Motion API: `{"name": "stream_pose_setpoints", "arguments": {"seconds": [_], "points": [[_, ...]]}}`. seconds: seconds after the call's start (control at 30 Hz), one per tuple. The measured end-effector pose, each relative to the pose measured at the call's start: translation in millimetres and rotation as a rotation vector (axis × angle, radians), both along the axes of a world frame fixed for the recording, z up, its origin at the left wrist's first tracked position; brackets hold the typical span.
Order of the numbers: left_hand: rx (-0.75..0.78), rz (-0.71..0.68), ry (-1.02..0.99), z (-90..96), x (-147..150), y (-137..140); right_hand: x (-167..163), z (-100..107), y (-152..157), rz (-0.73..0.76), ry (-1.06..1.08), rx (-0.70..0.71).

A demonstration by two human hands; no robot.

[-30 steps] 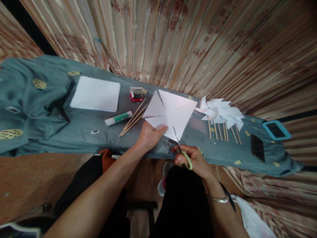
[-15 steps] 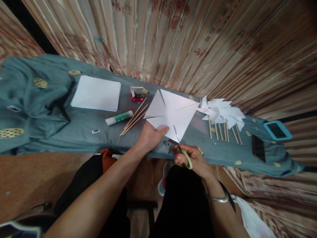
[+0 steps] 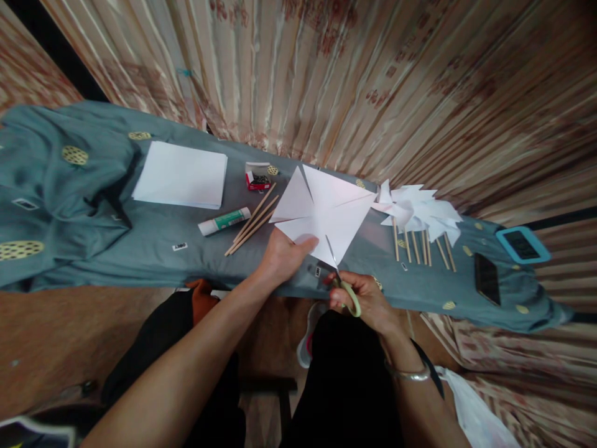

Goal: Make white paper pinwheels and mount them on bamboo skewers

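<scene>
A square sheet of white paper with slits running in from its corners is held over the table by my left hand, thumb on top at the lower left edge. My right hand is closed round the pale green handles of a pair of scissors. The blade lies over the paper at its near corner, pointing toward the middle. The part of the scissors under the paper is hidden.
Left of the paper lie wooden sticks, a glue stick, a small red box and a paper stack. To the right are several paper pinwheels on sticks, a phone and a blue-framed device. A curtain hangs behind.
Hardly anything differs. The paper and scissors have shifted very slightly; both hands keep their hold.
</scene>
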State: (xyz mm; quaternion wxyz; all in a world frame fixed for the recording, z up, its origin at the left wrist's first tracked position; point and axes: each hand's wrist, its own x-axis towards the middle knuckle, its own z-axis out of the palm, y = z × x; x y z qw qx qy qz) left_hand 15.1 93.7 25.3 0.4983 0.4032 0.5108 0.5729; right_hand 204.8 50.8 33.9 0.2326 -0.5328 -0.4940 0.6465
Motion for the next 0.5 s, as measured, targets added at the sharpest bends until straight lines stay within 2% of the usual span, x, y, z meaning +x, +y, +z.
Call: {"name": "stream_pose_setpoints", "arguments": {"seconds": [0.3, 0.5], "points": [[0.006, 0.004, -0.012, -3.2, 1.6, 1.4, -2.2, 1.7, 0.3, -0.010, 0.012, -0.010], [-0.053, -0.016, -0.019, 0.6, 3.2, -1.2, -1.3, 1.2, 0.8, 0.000, -0.001, 0.012]]}}
